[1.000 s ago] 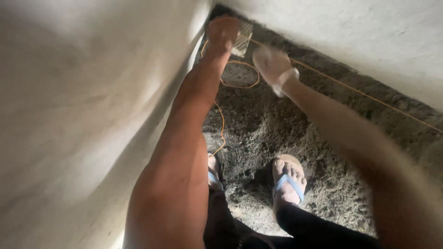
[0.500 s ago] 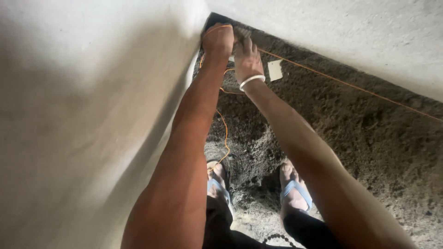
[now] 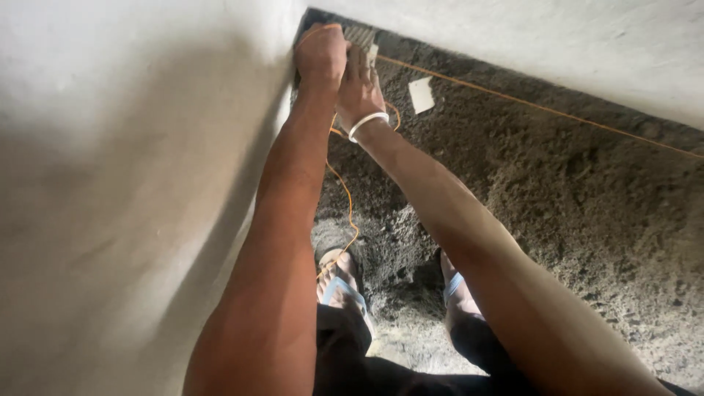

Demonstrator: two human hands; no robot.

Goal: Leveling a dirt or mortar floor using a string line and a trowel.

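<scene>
Both arms reach down into the corner where two pale plastered walls meet. My left hand (image 3: pixel 320 53) is closed in a fist around the end of an orange string (image 3: pixel 543 108), pressed close to the left wall. My right hand (image 3: pixel 359 86), with a white bangle at the wrist, lies against the left one, its fingers on a small grey block (image 3: pixel 361 35) in the corner. From the hands the string runs taut to the right along the foot of the far wall. A slack length of it hangs down toward my feet.
The left wall (image 3: pixel 132 183) and the far wall (image 3: pixel 543 44) enclose a floor of rough dark soil (image 3: pixel 587 220). A small pale square piece (image 3: pixel 421 95) lies on the soil near the corner. My feet in blue-strapped sandals (image 3: pixel 339 282) stand below.
My right hand has moved left from over the soil to join the left hand at the corner. The view has shifted slightly, and the pale square piece now lies apart from the hand.
</scene>
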